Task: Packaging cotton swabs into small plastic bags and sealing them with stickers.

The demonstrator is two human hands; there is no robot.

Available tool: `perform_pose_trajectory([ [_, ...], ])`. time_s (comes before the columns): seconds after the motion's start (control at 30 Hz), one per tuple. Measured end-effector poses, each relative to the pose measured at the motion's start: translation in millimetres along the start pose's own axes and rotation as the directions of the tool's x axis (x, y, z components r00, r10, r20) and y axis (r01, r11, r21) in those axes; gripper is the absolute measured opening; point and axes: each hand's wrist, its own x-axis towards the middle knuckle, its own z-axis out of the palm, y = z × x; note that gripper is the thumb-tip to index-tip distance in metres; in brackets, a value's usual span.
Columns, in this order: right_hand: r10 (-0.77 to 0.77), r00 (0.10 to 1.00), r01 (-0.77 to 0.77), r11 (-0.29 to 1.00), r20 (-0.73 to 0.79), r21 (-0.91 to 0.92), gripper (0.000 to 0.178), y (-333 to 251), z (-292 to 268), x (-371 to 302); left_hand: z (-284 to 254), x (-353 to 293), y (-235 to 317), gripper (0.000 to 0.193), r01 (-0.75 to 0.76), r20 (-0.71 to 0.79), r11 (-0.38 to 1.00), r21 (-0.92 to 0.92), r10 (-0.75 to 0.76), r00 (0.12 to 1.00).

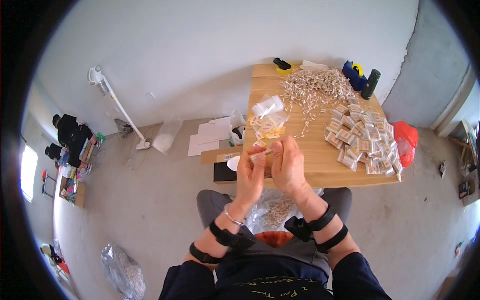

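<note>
Above the near edge of the wooden table [320,165] my two hands are close together. My left hand [250,175] is closed round a small bundle of cotton swabs [258,156]. My right hand [290,167] is pinched at the bundle's right end, where its fingers partly hide the swabs. Just beyond them lie yellow-and-white printed cards [270,131] and clear plastic bags [267,106]. A large pile of loose cotton swabs [320,87] spreads over the far side. To the right, filled swab packets [367,140] lie heaped. More swabs rest in clear plastic [277,212] on my lap.
A blue tape dispenser [354,75], a dark green bottle [370,84] and a yellow tape roll [284,67] stand along the far edge. A red bag [405,142] hangs at the right. An open cardboard box [220,156] and a stick vacuum [120,107] are left.
</note>
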Motion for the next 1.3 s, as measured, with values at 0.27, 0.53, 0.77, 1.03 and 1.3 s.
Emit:
perform_pose_trajectory([
  [0.27, -0.223, 0.857, 0.321, 0.937, 0.465, -0.142, 0.015, -2, -35, 0, -21, 18, 31, 0.025, 0.179, 0.566, 0.805, 0.565, -0.536, 0.627],
  [0.53, 0.010, 0.711, -0.097, 0.992, 0.703, 0.084, 0.062, -10, -65, 20, -13, 5, 15, 0.023, 0.467, 0.579, 0.823, 0.324, -0.563, 0.590],
  [0.77, -0.027, 0.610, -0.051, 0.996, 0.792, 0.073, 0.067, -15, -55, 8, -22, 4, 4, 0.021, 0.005, 0.599, 0.905, 0.425, -0.285, 0.748],
  [1.03, -0.023, 0.814, -0.102, 0.978, 0.580, 0.182, 0.042, 7, -63, 1, -18, 2, 5, 0.022, 0.474, 0.510, 0.844, 0.252, -0.532, 0.676],
  [1.3, -0.269, 0.897, 0.310, 0.948, 0.350, -0.068, 0.026, 11, -63, -14, -24, 1, 0, 0.022, 0.480, 0.485, 0.848, 0.226, -0.525, 0.699],
])
